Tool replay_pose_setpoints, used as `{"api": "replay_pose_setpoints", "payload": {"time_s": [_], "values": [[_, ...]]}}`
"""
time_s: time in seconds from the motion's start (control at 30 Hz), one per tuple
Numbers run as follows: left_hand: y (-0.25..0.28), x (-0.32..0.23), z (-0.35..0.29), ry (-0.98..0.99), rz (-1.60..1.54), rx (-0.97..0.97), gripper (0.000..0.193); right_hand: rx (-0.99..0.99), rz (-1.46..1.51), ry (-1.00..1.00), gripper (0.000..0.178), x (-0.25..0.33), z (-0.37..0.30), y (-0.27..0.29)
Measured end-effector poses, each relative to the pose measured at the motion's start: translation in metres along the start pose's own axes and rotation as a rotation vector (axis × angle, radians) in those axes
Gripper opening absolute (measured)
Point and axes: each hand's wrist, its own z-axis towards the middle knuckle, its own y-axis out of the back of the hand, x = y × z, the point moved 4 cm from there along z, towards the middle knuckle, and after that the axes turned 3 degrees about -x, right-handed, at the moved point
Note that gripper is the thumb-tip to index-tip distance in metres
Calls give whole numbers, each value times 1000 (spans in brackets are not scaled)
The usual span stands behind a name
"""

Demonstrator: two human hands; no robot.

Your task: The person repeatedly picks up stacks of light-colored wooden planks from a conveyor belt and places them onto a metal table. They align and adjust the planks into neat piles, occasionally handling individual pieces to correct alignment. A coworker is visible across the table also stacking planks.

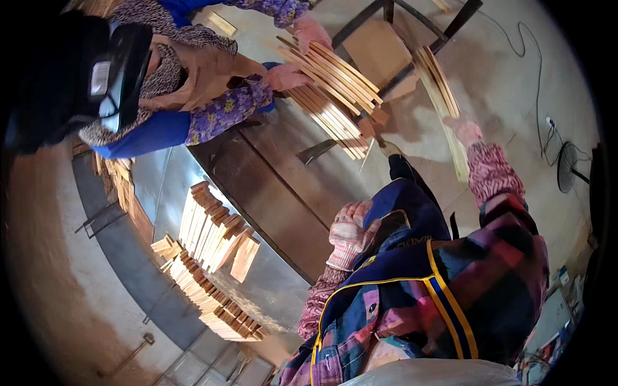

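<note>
My right hand (468, 132), in a pale pink glove, is closed at the side of a few long wooden strips (439, 80) held above the floor. Part of the grip is blurred. My left hand (351, 231), gloved too, rests with curled fingers against my dark blue apron (412, 206), near the metal table's edge. Nothing shows in it. Across from me, a co-worker's gloved hands (288, 77) hold a bundle of wooden strips (338, 74). More strips (328, 122) lie just below that bundle.
A metal table (264, 293) on the left carries stacked short wooden pieces (209, 225) and a second row of stacked pieces (209, 296). Beyond the strips stands a dark-framed stand (454, 29) with a brown board (376, 51). A round fan (566, 167) and a cable (539, 83) are at right.
</note>
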Motion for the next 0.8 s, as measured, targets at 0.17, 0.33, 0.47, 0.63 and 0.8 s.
{"api": "replay_pose_setpoints", "payload": {"time_s": [0.17,0.33,0.47,0.63,0.8], "values": [[2,-7,36,47,41,121,60,105,64,-190,67,38,68,-21],[-6,9,50,201,-23,312,62,171,-10,-150,72,91,86,-32],[-5,9,68,90,46,211,56,233,6,-173,79,114,106,-48],[-16,23,76,212,-3,393,59,288,34,-140,75,142,144,-72],[-19,37,82,227,-44,363,60,234,53,-127,74,173,182,-97]]}}
